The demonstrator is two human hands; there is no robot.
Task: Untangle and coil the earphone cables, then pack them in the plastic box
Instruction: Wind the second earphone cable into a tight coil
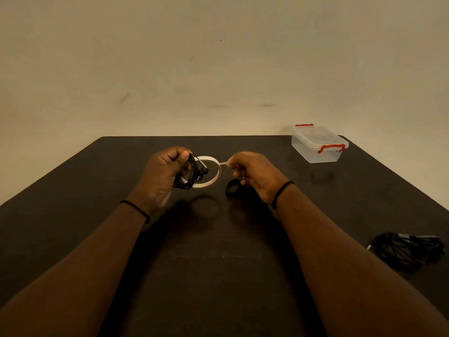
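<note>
My left hand [162, 176] grips a coiled black earphone cable [192, 173] above the middle of the dark table [97, 203], together with a white tape roll [215, 177] that stands out behind the coil. My right hand [255, 176] pinches the loose end of the tape [223, 163], drawn a short way off the roll. A black ring-shaped object [232, 188] hangs under my right hand; what it is cannot be told. The clear plastic box [318, 144] with red clips stands at the far right of the table, lid on.
A tangled bundle of black earphone cables [408, 249] lies near the table's right edge, close to me. A plain wall rises behind the table's far edge.
</note>
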